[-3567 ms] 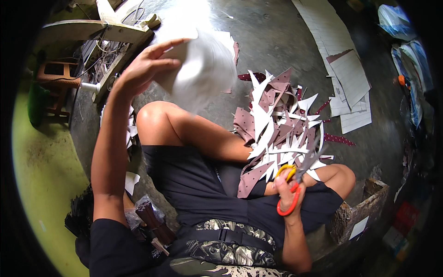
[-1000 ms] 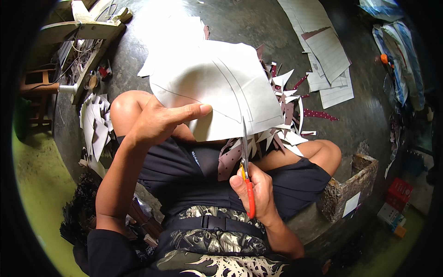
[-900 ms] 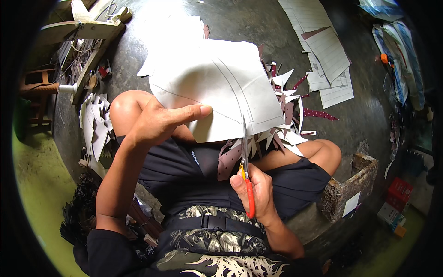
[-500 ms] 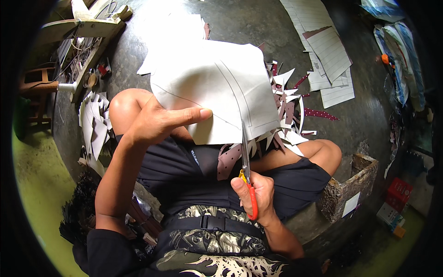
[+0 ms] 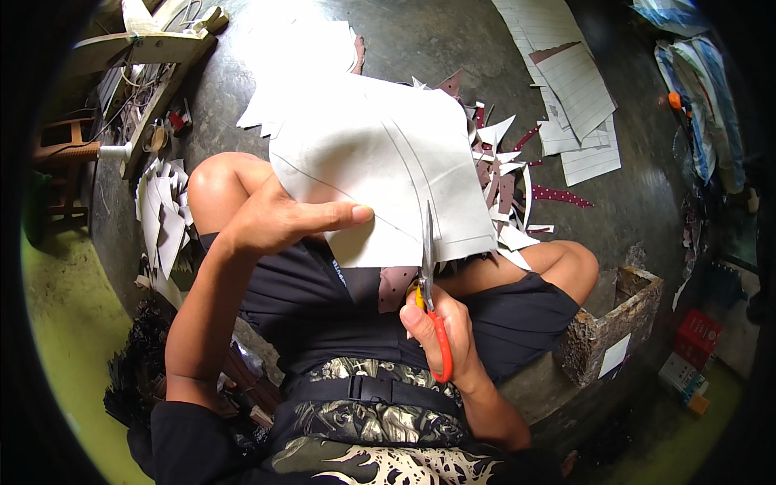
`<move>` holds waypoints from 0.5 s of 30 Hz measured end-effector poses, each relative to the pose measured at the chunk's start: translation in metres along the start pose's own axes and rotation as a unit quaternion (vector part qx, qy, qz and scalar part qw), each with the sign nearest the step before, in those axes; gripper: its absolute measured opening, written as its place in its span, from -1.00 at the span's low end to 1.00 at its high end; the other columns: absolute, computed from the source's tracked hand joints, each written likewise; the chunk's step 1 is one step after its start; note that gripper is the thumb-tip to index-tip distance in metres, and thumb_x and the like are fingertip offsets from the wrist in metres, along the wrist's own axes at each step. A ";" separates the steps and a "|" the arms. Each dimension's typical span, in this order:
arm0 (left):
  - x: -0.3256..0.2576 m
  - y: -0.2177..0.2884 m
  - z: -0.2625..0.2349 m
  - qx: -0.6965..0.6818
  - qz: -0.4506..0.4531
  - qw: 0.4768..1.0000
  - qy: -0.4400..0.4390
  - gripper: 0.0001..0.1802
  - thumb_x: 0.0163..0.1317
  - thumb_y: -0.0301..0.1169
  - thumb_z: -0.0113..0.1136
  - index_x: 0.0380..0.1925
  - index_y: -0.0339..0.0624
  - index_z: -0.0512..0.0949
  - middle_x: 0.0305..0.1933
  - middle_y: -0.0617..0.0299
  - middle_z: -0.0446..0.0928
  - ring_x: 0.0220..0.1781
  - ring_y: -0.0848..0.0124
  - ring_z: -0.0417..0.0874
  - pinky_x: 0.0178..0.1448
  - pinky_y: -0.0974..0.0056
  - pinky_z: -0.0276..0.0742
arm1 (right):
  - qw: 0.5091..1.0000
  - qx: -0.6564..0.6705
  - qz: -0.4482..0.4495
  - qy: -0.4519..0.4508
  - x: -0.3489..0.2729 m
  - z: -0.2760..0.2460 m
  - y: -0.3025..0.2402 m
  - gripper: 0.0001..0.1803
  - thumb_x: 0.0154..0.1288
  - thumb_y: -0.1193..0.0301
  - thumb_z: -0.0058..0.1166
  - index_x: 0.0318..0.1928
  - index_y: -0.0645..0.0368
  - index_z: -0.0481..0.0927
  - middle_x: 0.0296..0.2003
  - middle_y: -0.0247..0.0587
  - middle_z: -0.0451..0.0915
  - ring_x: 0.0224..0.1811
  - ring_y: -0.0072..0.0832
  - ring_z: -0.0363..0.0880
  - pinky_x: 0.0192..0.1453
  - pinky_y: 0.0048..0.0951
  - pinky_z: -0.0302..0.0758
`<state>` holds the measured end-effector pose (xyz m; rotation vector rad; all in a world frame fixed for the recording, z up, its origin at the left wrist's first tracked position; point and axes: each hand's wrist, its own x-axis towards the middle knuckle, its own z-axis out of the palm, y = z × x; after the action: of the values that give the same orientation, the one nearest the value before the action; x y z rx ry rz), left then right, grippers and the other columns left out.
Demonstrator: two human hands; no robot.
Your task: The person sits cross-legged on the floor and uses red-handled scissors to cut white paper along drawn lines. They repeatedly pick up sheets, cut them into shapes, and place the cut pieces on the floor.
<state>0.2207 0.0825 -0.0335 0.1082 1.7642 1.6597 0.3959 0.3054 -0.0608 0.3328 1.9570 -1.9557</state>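
My left hand grips a large white sheet by its left side, the thumb flat on top and the fingers hidden beneath. Curved and straight pencil lines run across the sheet. From below, my right hand holds scissors with red and yellow handles. One blade lies over the sheet's lower edge, pointing away from me along a drawn line; the other blade is mostly hidden. A brown dotted scrap lies below the sheet, near the scissors.
White, brown and maroon dotted offcuts are heaped beyond my right knee. Lined sheets lie at the far right, more white pieces at the left. A rough open box stands by my right knee, a wooden frame at the far left.
The sheet has shifted slightly toward me and to the right. The scissors' blade now shows more fully over the sheet. My left hand has hardly moved.
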 end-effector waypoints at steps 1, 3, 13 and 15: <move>-0.001 0.000 0.001 -0.007 0.006 1.000 0.002 -0.35 0.25 -0.33 0.58 0.23 -0.43 0.52 -0.06 0.19 0.66 -0.06 0.45 0.68 -0.05 0.36 0.66 | 1.000 0.000 -0.001 0.002 0.000 0.001 0.000 -0.50 0.53 0.01 0.18 -0.21 0.29 0.57 -0.52 -0.34 0.47 -0.50 -0.59 0.41 -0.35 -0.48 0.43; -0.002 0.001 0.002 -0.015 0.011 1.000 0.006 -0.33 0.24 -0.33 0.59 0.25 -0.43 0.51 -0.04 0.18 0.66 -0.04 0.44 0.68 -0.04 0.35 0.66 | 1.000 0.005 0.002 0.003 -0.001 0.001 0.000 -0.50 0.53 -0.01 0.15 -0.27 0.24 0.55 -0.52 -0.35 0.49 -0.51 -0.62 0.43 -0.38 -0.50 0.42; 0.001 -0.003 -0.002 -0.010 0.003 1.000 -0.005 -0.33 0.22 -0.37 0.59 0.25 -0.42 0.51 -0.08 0.19 0.64 -0.08 0.46 0.68 -0.11 0.37 0.65 | 1.000 0.005 0.010 0.019 -0.008 0.002 0.002 -0.55 0.51 0.13 0.28 -0.30 0.32 0.59 -0.61 -0.32 0.42 -0.55 -0.59 0.33 -0.40 -0.46 0.41; 0.000 -0.004 0.000 -0.019 0.006 1.000 -0.001 -0.33 0.22 -0.37 0.59 0.25 -0.42 0.51 -0.09 0.19 0.64 -0.09 0.46 0.68 -0.11 0.37 0.65 | 1.000 0.003 0.004 0.027 -0.008 0.004 0.004 -0.55 0.50 0.14 0.30 -0.35 0.29 0.57 -0.63 -0.31 0.42 -0.56 -0.60 0.32 -0.42 -0.45 0.40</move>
<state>0.2221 0.0815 -0.0366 0.1046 1.7321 1.7004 0.4052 0.3026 -0.0607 0.3982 1.9799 -1.9665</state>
